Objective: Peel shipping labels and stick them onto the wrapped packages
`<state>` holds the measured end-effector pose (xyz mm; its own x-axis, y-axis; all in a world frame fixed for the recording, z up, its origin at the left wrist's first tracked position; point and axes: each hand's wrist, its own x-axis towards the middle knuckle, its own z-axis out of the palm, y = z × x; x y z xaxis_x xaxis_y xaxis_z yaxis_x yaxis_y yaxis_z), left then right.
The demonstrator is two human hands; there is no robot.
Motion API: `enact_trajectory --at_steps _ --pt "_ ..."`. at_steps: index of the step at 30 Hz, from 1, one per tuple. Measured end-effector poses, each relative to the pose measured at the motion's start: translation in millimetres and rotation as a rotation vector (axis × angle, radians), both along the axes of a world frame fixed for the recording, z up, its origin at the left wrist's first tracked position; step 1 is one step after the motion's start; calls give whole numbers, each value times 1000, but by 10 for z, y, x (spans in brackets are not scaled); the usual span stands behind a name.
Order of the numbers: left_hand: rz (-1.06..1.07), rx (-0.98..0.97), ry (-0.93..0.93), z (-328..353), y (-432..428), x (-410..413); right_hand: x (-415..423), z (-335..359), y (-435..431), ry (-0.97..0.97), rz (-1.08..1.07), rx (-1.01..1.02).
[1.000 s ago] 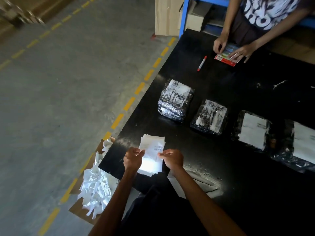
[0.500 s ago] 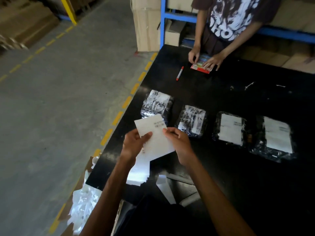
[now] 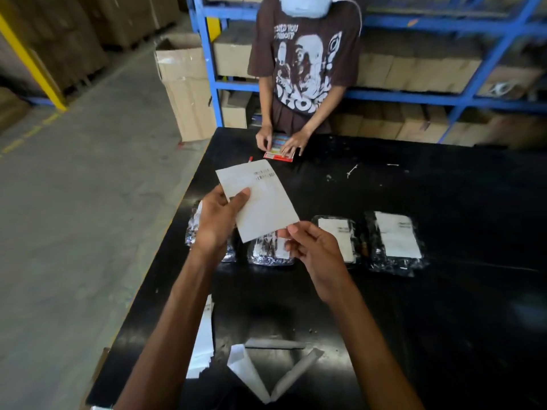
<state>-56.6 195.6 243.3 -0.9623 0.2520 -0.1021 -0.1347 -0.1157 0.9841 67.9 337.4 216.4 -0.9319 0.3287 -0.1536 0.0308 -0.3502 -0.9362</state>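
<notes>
Several white paper strips (image 3: 248,371) lie crossed at the near edge of the black table (image 3: 444,321), w/ a stack of white sheets (image 3: 204,335) just left of them, beside the left forearm. Further in, the L hand (image 3: 217,221) pinches the left edge of a white label (image 3: 260,202), thumb on its face, fingers behind. The label is held up off the table, tilted, w/ print near its top right corner. The R hand (image 3: 315,250) sits at the label's lower right corner, fingers loosely curled, thumb tip at the edge. Can't tell if it's pinching or just touching. Beyond the hands, four wrapped pkgs sit in a row on the table: 1st pkg (image 3: 194,232) mostly hidden by the L hand, 2nd pkg (image 3: 268,254) partly behind the R hand, 3rd pkg (image 3: 337,235) and 4th pkg (image 3: 396,241) each w/ a white label on top. At the far edge another person has both hands on a colourful packet (image 3: 279,150). A red-tipped marker (image 3: 251,158) pokes out by the label's top edge. Behind stands a blue rack (image 3: 213,69) w/ cartons.
</notes>
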Motion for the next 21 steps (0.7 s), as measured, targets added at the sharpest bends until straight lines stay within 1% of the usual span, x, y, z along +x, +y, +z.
enact_trajectory --at_steps 6,10,14,21 --pt "-34 56 -15 88 164 51 37 90 212 -10 -56 -15" --pt "-41 50 -46 77 207 59 62 133 314 -2 -35 -1" --pt "-63 43 -63 50 241 83 97 147 348 18 -11 -34" --pt "-171 76 -146 34 243 103 120 160 391 34 64 -101"
